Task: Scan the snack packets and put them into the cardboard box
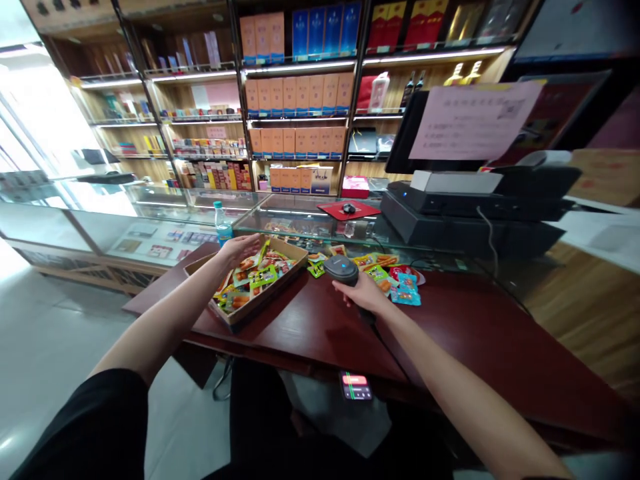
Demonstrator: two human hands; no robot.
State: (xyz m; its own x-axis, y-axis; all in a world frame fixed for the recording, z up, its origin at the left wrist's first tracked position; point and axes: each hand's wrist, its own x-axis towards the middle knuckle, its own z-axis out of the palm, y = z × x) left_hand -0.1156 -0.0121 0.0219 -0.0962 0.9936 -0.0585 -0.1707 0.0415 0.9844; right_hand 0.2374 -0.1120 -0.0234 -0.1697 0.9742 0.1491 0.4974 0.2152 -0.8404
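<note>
My right hand (367,293) is wrapped round the handle of a black barcode scanner (341,268), held above the dark red desk. A cable hangs from the scanner's lower end. Over the far left side of a shallow cardboard box (270,295) reaches my left hand (243,249), its fingers stretched out and nothing visible in them. Small snack packets (263,275) in green, yellow and red fill the box. More loose snack packets (380,265) lie behind and beside the scanner, among them a blue packet (406,291).
A bottle with a blue cap (223,227) stands behind the box. At the right are a monitor (407,133) with a paper sheet and a black cash drawer (450,223). A glass counter (295,213) borders the desk; a lit phone (356,386) is below its front edge.
</note>
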